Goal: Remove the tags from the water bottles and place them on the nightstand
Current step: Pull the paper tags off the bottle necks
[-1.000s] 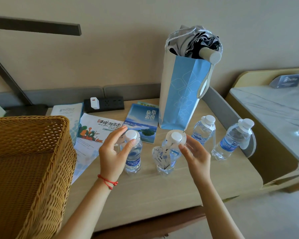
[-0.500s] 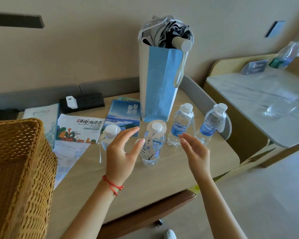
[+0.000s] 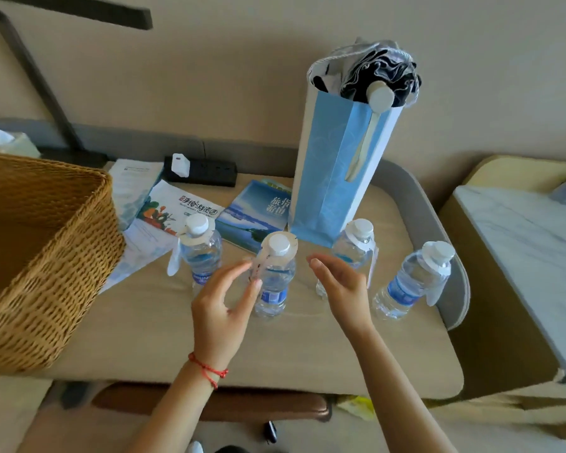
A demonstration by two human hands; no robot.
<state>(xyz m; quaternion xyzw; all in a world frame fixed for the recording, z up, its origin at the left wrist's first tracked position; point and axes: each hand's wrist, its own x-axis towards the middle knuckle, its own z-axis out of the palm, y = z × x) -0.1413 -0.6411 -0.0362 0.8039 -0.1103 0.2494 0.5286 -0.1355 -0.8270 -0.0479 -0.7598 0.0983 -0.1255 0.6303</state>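
Clear plastic water bottles with white caps, four in all, stand on the beige tabletop (image 3: pixel 307 348) across the middle of the frame. Each carries a white paper tag hung at its neck. Second bottle from the left (image 3: pixel 274 279), centre frame, has its tag (image 3: pixel 264 256) collared under the cap, still on.

Left hand (image 3: pixel 224 308): fingers spread wide, fingertips (image 3: pixel 257 284) just beside this bottle's tag, holding nothing. Right hand (image 3: pixel 343 289): open, empty, near the bottle's other side, not touching.

Step judged: reach for the first tag; none removed yet.

Next move calls for steadying the bottle with one hand and lifting the collar over the cap.

Marble-topped nightstand (image 3: pixel 520 243) sits at the right edge.
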